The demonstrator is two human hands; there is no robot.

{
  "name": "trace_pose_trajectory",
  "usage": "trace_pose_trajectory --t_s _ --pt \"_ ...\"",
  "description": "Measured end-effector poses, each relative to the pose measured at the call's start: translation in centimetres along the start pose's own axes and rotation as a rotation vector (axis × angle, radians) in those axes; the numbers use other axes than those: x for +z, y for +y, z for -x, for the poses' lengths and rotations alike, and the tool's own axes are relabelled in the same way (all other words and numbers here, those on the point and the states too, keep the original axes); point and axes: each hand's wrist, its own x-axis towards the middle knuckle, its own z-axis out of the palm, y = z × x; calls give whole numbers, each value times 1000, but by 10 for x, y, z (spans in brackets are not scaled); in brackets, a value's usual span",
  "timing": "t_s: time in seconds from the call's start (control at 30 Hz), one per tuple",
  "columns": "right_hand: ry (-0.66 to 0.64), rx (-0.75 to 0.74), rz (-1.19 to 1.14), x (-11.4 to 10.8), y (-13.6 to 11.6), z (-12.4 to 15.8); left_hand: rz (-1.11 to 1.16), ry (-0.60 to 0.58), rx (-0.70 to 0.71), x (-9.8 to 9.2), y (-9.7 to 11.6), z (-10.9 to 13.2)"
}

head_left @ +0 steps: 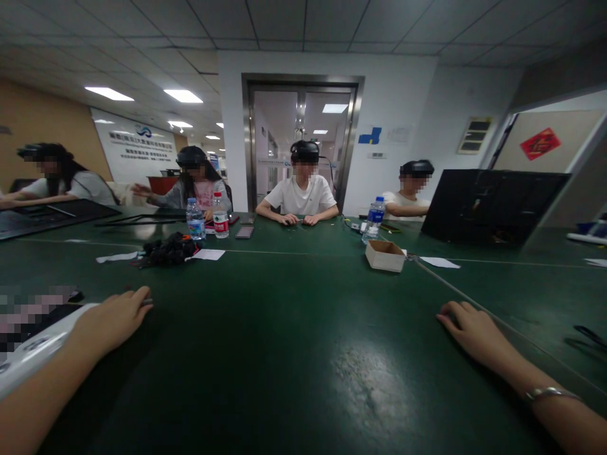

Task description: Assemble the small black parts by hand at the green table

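My left hand [118, 316] is low over the table at the left, closed, with a small thin grey piece [148, 302] showing at its fingertips. What kind of thing it is, I cannot make out. Beside and partly behind that forearm lies a white, smooth-edged device [35, 347]. On the right, my right hand [474, 328] rests palm down on the green table [284, 341], fingers loosely bent and thumb apart, with nothing seen in it. A silvery bangle [552, 393] circles the right wrist.
Across the table sit several people wearing headsets. A bundle of black parts [173, 249], two bottles [220, 218], an open box [385, 256], another bottle [374, 220] and a large black panel [493, 205] stand farther back. A black cable [590, 335] lies at far right.
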Motion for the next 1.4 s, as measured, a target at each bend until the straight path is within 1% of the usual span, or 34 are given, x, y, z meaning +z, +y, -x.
trace_pose_trajectory --t_s 0.07,0.1,0.2,0.27,0.33,0.43,0.53,0.57,0.63,0.77,0.83,0.9,0.97,1.03,1.1,1.13,1.2,1.27,1.3,1.37,1.4 --pt "-2 -85 -42 7 -25 0 -253 6 37 0 2 2" --pt "-1 -133 -62 12 -38 0 -339 10 42 0 4 3" --pt "3 -265 -111 31 -85 -2 -457 22 1 -4 14 9" --pt "8 -314 -106 44 -119 -6 -479 20 -7 -10 20 13" --pt "33 -335 -94 56 -154 -11 -456 9 -32 -15 25 15" --pt "50 -366 -87 70 -203 -18 -397 -12 -85 -20 27 17" --pt "37 -384 -100 78 -237 -22 -394 0 -113 -20 26 16" --pt "33 -391 -108 79 -243 -23 -404 11 -119 -19 25 16" --pt "27 -410 -130 82 -247 -24 -421 19 -124 -17 25 15" --pt "-4 -433 -185 84 -239 -27 -449 34 -115 -14 23 13" --pt "-13 -428 -195 85 -236 -28 -490 89 -94 -12 23 13" --pt "-11 -429 -194 85 -235 -29 -543 180 3 -8 25 13" --pt "-10 -442 -191 85 -236 -29 -559 270 209 -2 33 13" --pt "-8 -449 -188 84 -238 -29 -505 312 436 6 52 14" --pt "-5 -443 -180 82 -240 -27 -390 302 566 12 86 17" --pt "-6 -439 -177 81 -241 -27 -311 278 619 15 108 20" --pt "-14 -435 -169 79 -241 -25 -115 189 735 18 159 25" --pt "-9 -439 -148 79 -241 -24 84 99 805 20 212 30" --pt "2 -445 -128 79 -241 -23 171 72 838 21 236 31" --pt "28 -450 -75 81 -241 -23 289 31 916 25 277 33" --pt "37 -445 -50 82 -241 -23 337 20 930 28 293 33"
